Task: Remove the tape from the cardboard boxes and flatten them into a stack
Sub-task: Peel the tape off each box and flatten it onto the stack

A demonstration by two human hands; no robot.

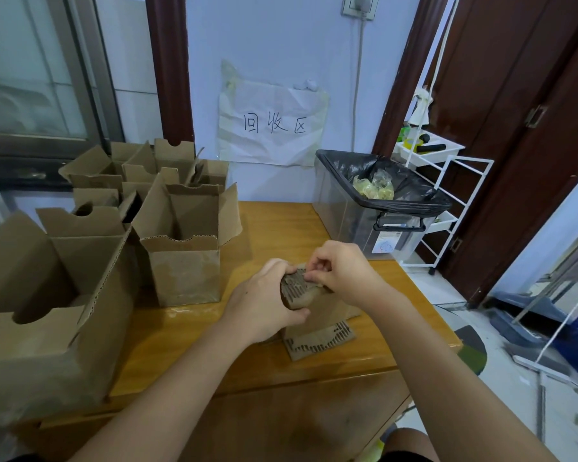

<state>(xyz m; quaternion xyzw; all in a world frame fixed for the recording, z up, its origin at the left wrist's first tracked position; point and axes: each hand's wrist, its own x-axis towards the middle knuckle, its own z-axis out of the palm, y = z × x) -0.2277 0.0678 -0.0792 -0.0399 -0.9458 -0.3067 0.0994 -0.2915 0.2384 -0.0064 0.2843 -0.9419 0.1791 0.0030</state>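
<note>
Here the left hand (264,301) grips the cardboard box (314,315) near the table's (281,221) right edge; the right hand (337,268) pinches its top, perhaps tape; a hard pull could tear the paper facing.

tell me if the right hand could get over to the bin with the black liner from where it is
Probably yes: the right hand, now pinching at the cardboard box, has only bare table between it and the bin, whose top is open.

A small brown cardboard box (317,311), scuffed, stands upright at centre frame. Several open-flapped cardboard boxes (181,235) stand upright, clustered at the left.
</note>
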